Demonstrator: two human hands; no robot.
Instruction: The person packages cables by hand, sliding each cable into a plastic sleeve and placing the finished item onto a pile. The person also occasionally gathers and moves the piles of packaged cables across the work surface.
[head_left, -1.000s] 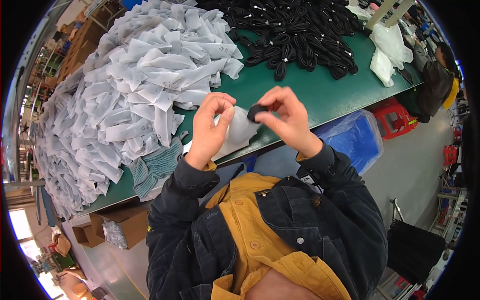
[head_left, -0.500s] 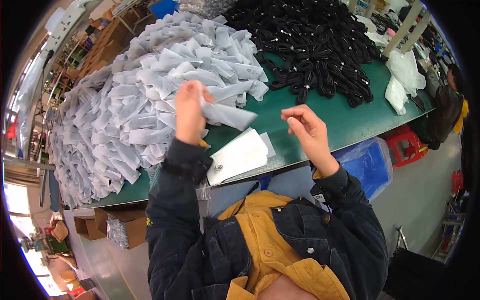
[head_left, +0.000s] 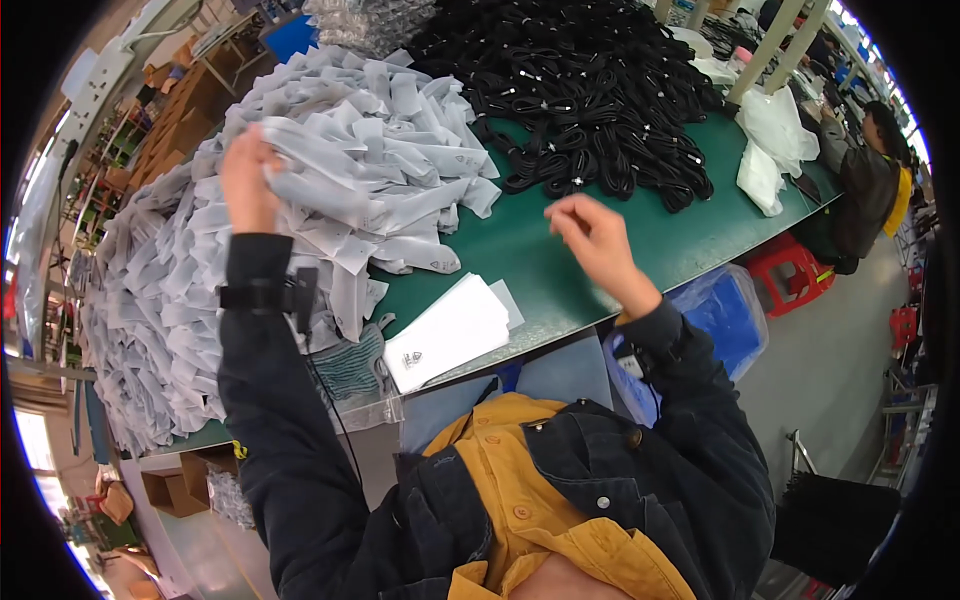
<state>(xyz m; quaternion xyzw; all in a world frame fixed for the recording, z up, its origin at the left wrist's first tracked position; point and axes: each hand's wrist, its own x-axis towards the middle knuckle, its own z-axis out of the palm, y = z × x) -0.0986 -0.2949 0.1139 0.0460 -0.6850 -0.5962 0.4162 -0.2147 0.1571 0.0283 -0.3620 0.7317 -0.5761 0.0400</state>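
Observation:
Over the heap of bags at the left, my left hand is closed on one end of a frosted plastic bag, which is blurred and trails to the right. Its contents cannot be made out. My right hand hovers above the green table, fingers half bent and a little apart from the thumb, with nothing visible in them. Just beyond it lies a pile of black coiled cables. A flat stack of white bags rests at the table's near edge, between my arms.
A large heap of frosted bags covers the left of the green table. Striped cloth lies by the stack. A blue lined bin and red stool stand right. Another person sits far right.
My left hand has carried the frosted bag leftward from above the stack to over the heap. My right hand has moved closer to the cables. The whole view has shifted slightly.

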